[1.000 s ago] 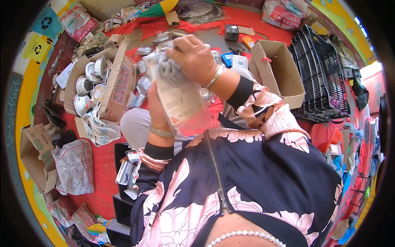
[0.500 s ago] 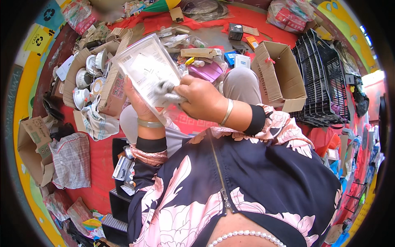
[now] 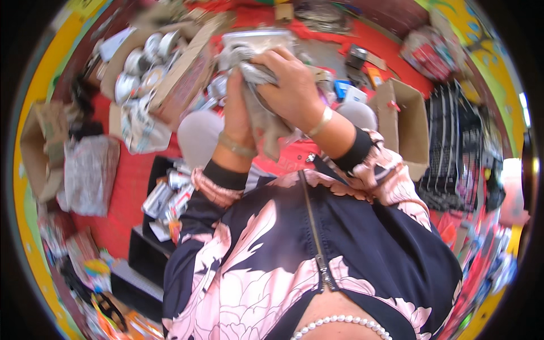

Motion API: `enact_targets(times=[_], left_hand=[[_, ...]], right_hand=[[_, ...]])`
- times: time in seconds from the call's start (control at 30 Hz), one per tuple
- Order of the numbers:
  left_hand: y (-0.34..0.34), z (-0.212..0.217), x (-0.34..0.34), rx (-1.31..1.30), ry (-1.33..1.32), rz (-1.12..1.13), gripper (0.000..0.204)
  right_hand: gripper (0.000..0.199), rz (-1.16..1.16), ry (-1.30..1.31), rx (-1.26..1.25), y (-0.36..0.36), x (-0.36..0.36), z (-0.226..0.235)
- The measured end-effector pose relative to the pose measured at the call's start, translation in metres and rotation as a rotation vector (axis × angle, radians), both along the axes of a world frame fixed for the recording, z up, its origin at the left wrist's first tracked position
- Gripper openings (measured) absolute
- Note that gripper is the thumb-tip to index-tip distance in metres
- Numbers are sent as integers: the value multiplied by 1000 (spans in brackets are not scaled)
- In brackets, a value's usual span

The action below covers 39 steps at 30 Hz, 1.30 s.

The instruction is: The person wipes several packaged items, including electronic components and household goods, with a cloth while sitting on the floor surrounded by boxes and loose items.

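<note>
Red sheeting [image 3: 122, 198] is spread over the floor in the head view; toward its left edge is set a brown cardboard carton [image 3: 190, 76] filled with white round fittings [image 3: 136, 61], and toward its right edge an open brown cardboard box [image 3: 409, 124] and a black slatted plastic crate [image 3: 453, 141]. Above the sheeting, out beyond the grey-clad knees [image 3: 201, 133], a flat clear-and-white plastic packet [image 3: 260, 38] is held up off every surface. By the left hand [image 3: 238, 107] the packet appears to be gripped low on its left edge, though most of those fingers are hidden. By the right hand [image 3: 288, 88] a limp grey fabric cloth [image 3: 269, 122] is bunched in closed fingers and pressed against the packet's face.

For good rubbing, the packet is best kept braced from behind, with the cloth pressed flat and drawn from the middle out to each corner; its loose tail would be better gathered in, so that the lower edge is not covered.

Of the packet, only the pale, straight top edge is plainly shown; the rest is covered by cloth and fingers, and its contents cannot be made out through the blur.
</note>
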<state>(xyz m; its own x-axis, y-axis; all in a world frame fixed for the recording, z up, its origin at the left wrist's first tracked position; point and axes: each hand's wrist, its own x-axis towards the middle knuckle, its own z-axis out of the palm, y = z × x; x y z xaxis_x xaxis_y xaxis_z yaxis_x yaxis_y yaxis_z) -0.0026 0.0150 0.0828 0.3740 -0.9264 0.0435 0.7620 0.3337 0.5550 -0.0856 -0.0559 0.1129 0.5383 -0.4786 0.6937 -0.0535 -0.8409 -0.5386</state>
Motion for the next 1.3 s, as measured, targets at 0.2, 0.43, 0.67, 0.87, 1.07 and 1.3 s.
enact_targets(times=[0.2,0.43,0.67,0.87,1.07,1.3], left_hand=[[32,29,49,-125,-189,382,49],[185,12,184,117,-324,745,51],[349,-116,180,554,-3,1136,45],[362,-218,170,602,293,953,45],[283,-271,226,580,277,857,49],[236,-297,264,1177,48,875,58]], right_hand=[[27,713,315,863,28,-13,3],[34,477,-82,1289,-28,-43,-15],[32,343,86,1514,-79,-73,-112],[32,373,144,1559,-84,-70,-138],[33,274,162,1591,-80,-63,-140],[34,176,171,1611,-84,-67,-151]])
